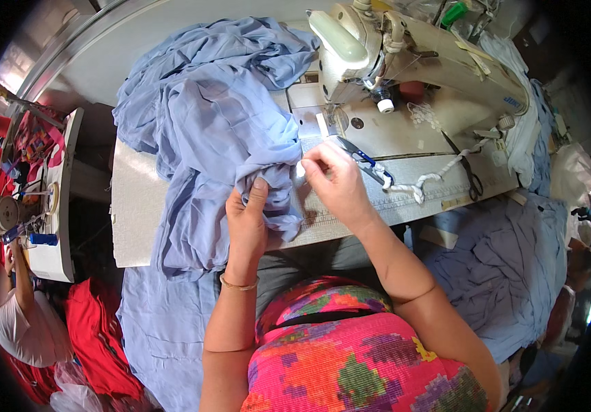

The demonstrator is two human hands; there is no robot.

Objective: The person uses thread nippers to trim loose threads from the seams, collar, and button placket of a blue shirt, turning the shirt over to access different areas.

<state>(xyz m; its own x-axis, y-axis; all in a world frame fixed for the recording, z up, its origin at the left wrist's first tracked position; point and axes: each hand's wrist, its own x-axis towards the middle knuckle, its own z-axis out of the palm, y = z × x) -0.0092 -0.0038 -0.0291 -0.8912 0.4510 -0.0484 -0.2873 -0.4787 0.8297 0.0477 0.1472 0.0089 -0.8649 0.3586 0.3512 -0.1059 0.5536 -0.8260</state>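
Observation:
A light blue cloth garment (220, 130) lies bunched over the table's left half and hangs off its front edge. My left hand (248, 216) is closed on a gathered fold of it, thumb on top. To the right, my right hand (336, 180) pinches a small white piece (300, 169) at the garment's edge; its kind is too small to make out. Thread snips (360, 158) with a blue and black body lie against the back of that hand, tied to a knotted white cord (419, 184). Whether the palm touches the snips is hidden.
A sewing machine (419, 55) stands behind my right hand, its needle area beside the cloth. Black-handled scissors (472, 180) lie on the table (137, 233) at right. More blue cloth (494, 268) is heaped lower right. Another person (31, 323) works at a machine far left.

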